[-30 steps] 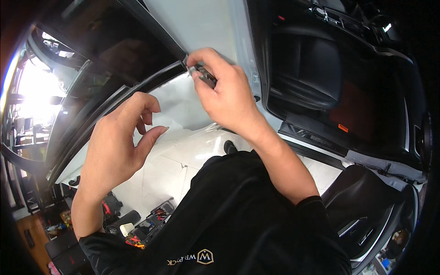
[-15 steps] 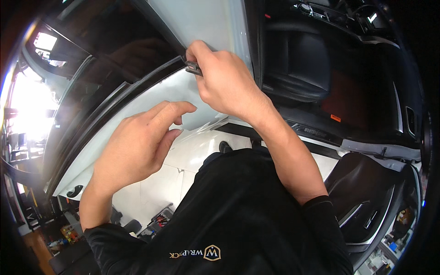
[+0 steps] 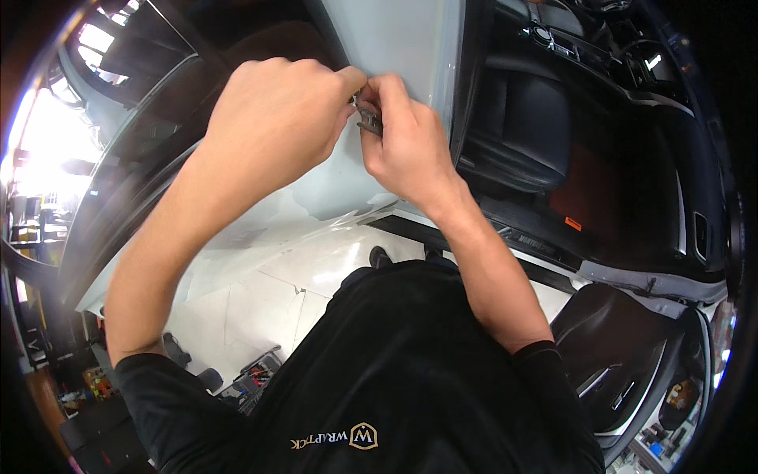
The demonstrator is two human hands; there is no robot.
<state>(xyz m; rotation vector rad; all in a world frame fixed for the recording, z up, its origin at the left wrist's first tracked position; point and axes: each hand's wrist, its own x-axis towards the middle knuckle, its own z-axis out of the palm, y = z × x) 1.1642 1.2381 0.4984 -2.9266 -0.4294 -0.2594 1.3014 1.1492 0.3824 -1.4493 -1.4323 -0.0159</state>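
Note:
My right hand (image 3: 410, 146) grips a small dark-grey tool (image 3: 369, 122) with a slotted end, which resembles the butt of a snap-off knife. The rest of it is hidden in my fingers. My left hand (image 3: 272, 118) is closed in a pinch right beside it, the two hands' fingertips meeting or nearly so. Whatever the left fingers pinch is too small to make out. Both hands are at the corner where the car's dark side window (image 3: 260, 35) meets the pale pillar (image 3: 387, 35). Below them, the pale body panel (image 3: 332, 178) has translucent film (image 3: 316, 229) trailing along its lower edge.
To the right is the open front doorway, with a black seat (image 3: 521, 118) and a door sill (image 3: 521, 237). The open front door (image 3: 624, 355) stands at lower right. Light floor tiles (image 3: 260, 292) lie below, with a tool cart (image 3: 257, 375) at lower left.
My left hand has risen from below, its fingers going from apart to a pinch beside my right hand. The right hand, still holding the tool, has shifted slightly right. The view has moved a little.

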